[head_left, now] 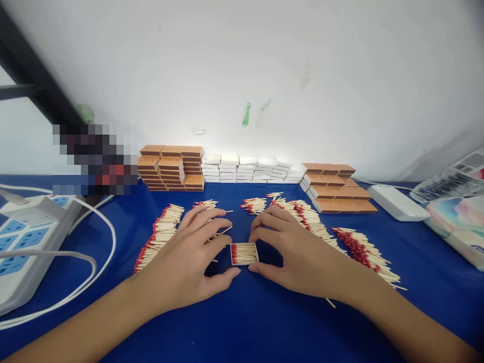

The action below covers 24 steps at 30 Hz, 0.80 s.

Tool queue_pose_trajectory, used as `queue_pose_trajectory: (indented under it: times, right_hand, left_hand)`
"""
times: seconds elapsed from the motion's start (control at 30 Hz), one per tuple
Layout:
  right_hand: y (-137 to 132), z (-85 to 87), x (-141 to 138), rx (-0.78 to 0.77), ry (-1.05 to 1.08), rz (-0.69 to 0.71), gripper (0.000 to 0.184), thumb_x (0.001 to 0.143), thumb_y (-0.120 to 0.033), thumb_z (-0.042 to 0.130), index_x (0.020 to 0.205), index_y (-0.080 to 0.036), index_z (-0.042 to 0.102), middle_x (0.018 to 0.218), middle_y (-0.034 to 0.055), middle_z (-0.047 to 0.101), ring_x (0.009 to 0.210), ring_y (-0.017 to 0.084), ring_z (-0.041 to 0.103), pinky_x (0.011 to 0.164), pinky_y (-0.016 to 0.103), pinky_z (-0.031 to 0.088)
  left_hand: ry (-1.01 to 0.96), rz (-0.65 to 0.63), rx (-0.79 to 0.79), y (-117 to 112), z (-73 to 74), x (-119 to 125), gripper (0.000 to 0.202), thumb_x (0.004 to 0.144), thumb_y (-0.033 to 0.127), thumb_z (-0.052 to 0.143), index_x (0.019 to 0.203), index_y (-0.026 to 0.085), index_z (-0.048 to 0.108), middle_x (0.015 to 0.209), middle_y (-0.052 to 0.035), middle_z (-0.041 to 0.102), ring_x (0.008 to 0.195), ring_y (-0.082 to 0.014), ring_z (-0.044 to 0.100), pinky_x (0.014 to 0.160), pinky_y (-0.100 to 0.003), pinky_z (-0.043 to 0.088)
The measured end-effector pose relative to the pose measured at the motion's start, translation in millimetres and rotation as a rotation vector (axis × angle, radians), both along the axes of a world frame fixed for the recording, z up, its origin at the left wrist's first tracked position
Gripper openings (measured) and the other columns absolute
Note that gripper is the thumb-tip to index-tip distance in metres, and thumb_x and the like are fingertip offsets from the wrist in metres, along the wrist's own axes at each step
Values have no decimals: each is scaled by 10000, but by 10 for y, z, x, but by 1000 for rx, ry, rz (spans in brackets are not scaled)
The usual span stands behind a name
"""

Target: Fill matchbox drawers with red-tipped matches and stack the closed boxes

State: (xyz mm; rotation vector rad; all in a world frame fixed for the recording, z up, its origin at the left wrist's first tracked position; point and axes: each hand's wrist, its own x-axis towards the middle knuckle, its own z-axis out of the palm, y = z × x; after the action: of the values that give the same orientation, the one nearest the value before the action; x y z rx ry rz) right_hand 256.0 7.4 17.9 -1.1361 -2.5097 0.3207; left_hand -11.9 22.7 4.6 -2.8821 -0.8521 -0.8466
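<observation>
A small white matchbox tray [244, 263] full of matches, red heads toward the left, lies on the blue tabletop between my hands. My right hand [289, 247] has its thumb at the tray's near right corner and a finger at the far edge, pinching that end. Just off the left end is my left hand [192, 257], fingers and thumb apart and nothing held. Loose matches [164, 229] lie in a row beyond my left hand, partly hidden by it. Another heap of matches [302, 214] sits behind my right hand, and a third pile [365, 252] lies beyond my right forearm.
Stacked brown matchboxes [170, 169] stand at the back left, with more matchboxes [336, 189] at the back right. White trays [249, 171] are stacked between them along the wall. A power strip [22, 242] with looping white cables is at left; a tissue pack [454, 222] is at right.
</observation>
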Motion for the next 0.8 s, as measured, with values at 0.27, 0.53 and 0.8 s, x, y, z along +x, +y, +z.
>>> queue_pose_trajectory:
  times: [0.27,0.53,0.8]
  right_hand:
    - [70,-8,48,58,-19,-63,212,977,-370,813,1056,-193,728,1103,110,708,1127,317,587,1046,557,546]
    - [119,15,69,93,11,-120,235,1001,-394,774,1097,-191,703,1150,126,715,1185,340,584,1047,546,543]
    - [109,8,38,141,19,-96,199,986,-382,794,1039,-206,717,1091,110,721,1123,319,606,1043,534,544]
  left_hand:
    - [-262,593,150,447,597,-451,264,1021,492,685,1073,251,779,1116,-50,819,1118,-282,716,1107,-511,519]
    - [-271,944,-5,895,612,-805,501,917,546,675,1177,130,772,1152,-155,789,1074,-345,685,1040,-509,521]
    - [-63,909,237,936,585,-534,539,984,641,546,1042,177,813,1209,-231,713,1334,-487,540,1098,-640,437]
